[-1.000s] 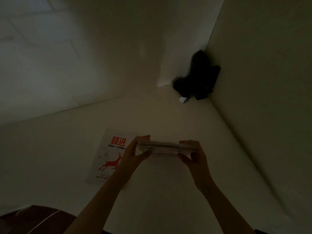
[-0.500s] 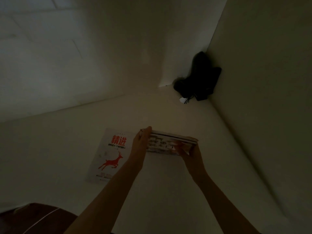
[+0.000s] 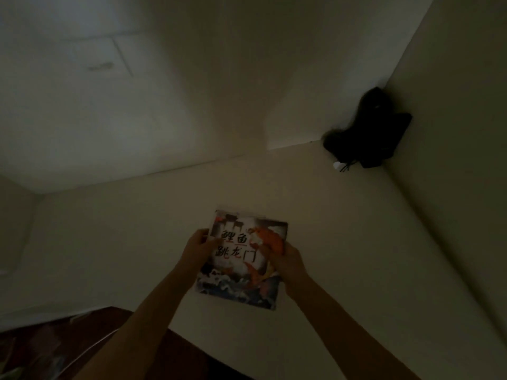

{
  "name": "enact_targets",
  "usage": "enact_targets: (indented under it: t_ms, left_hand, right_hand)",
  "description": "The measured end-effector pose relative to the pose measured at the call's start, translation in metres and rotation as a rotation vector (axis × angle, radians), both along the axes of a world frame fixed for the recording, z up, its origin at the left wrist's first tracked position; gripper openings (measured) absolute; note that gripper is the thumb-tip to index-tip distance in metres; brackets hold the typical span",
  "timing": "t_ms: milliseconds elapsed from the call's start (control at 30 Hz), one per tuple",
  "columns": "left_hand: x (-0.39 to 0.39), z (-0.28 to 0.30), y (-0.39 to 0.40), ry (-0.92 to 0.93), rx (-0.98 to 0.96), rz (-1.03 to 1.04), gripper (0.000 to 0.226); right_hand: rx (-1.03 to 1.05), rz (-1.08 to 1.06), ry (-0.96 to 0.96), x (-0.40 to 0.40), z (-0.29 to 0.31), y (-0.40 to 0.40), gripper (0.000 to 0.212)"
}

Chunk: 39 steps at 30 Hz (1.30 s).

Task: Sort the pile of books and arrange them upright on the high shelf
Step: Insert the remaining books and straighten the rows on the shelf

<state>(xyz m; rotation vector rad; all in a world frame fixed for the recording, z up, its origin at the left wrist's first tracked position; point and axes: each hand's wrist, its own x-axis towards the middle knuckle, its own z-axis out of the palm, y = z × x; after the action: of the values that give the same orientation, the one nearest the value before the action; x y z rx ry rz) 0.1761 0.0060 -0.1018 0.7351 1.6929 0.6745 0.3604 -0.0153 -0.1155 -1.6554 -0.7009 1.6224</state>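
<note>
In the dim head view, a picture book (image 3: 236,270) with an orange carp and large black characters on its cover lies flat or nearly flat on the white shelf surface (image 3: 109,242), cover facing me. My left hand (image 3: 196,249) grips its left edge, thumb on the cover. My right hand (image 3: 285,259) holds the right edge, fingers over the carp picture. A thin pale edge shows behind the book's top; whether that is another book I cannot tell.
A black object (image 3: 367,133) with a small white part sits in the far right corner where the walls meet. The right wall (image 3: 452,187) runs close beside the book. Dark brown furniture (image 3: 55,344) fills the lower left.
The book, seen edge-on before, has tipped so its cover faces me. The white book with the red deer is out of sight. My view has shifted left.
</note>
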Motion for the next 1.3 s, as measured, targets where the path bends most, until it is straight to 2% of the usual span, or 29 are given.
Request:
enact_targets:
  t_ms: [133, 167, 233, 367, 400, 467, 500, 533, 567, 633, 700, 800, 833, 933, 1033, 1300]
  left_hand:
    - [-0.028, -0.03, 0.0, 0.191, -0.15, -0.064, 0.093]
    - [-0.029, -0.034, 0.0, 0.182, -0.167, -0.079, 0.093]
    - [-0.028, -0.037, 0.001, 0.173, -0.161, -0.111, 0.077]
    - [-0.034, -0.048, 0.009, 0.128, -0.183, -0.082, 0.09]
    - [-0.037, -0.049, 0.012, 0.121, -0.208, -0.103, 0.088]
    - [-0.043, -0.05, 0.013, 0.051, -0.213, -0.155, 0.055]
    - [-0.044, -0.048, 0.012, 0.012, -0.181, -0.183, 0.036]
    - [-0.047, -0.047, 0.009, -0.018, -0.147, -0.22, 0.027]
    - [-0.05, -0.044, 0.005, -0.058, -0.101, -0.263, 0.026]
    - [-0.058, -0.034, -0.003, -0.14, -0.015, -0.32, 0.037]
    - [-0.066, -0.014, -0.011, -0.195, 0.06, -0.35, 0.039]
    - [-0.079, 0.019, -0.02, -0.222, 0.161, -0.341, 0.038]
    - [-0.083, 0.033, -0.025, -0.228, 0.202, -0.318, 0.036]
    - [-0.097, 0.073, -0.04, -0.222, 0.319, -0.23, 0.035]
    - [-0.111, 0.12, -0.063, -0.213, 0.468, -0.142, 0.039]
    - [-0.145, 0.287, -0.14, -0.086, 0.898, 0.01, 0.04]
  right_hand:
    - [-0.017, -0.037, -0.179, -0.043, -0.027, -0.001, 0.035]
    - [-0.035, -0.07, -0.219, -0.048, -0.031, -0.003, 0.034]
    - [-0.047, -0.141, -0.299, -0.057, -0.038, -0.008, 0.034]
    - [-0.087, -0.2, -0.402, -0.075, -0.042, -0.012, 0.036]
    - [-0.105, -0.228, -0.363, -0.077, -0.039, -0.012, 0.032]
    - [-0.124, -0.337, -0.211, -0.077, -0.034, -0.013, 0.018]
    - [-0.126, -0.403, -0.118, -0.077, -0.03, -0.016, 0.016]
    - [-0.112, -0.456, -0.026, -0.077, -0.027, -0.019, 0.017]
    - [-0.104, -0.488, 0.034, -0.077, -0.025, -0.023, 0.024]
    - [-0.107, -0.508, 0.113, -0.08, -0.02, -0.035, 0.047]
    - [-0.132, -0.439, 0.159, -0.081, -0.013, -0.045, 0.06]
    - [-0.02, -0.284, 0.215, -0.082, 0.015, -0.049, 0.036]
    - [0.042, -0.234, 0.222, -0.084, 0.031, -0.049, 0.037]
    - [0.156, -0.098, 0.2, -0.092, 0.077, -0.05, 0.059]
    - [0.265, -0.012, 0.139, -0.101, 0.123, -0.056, 0.046]
    - [0.715, 0.185, 0.278, -0.146, 0.291, -0.081, 0.036]
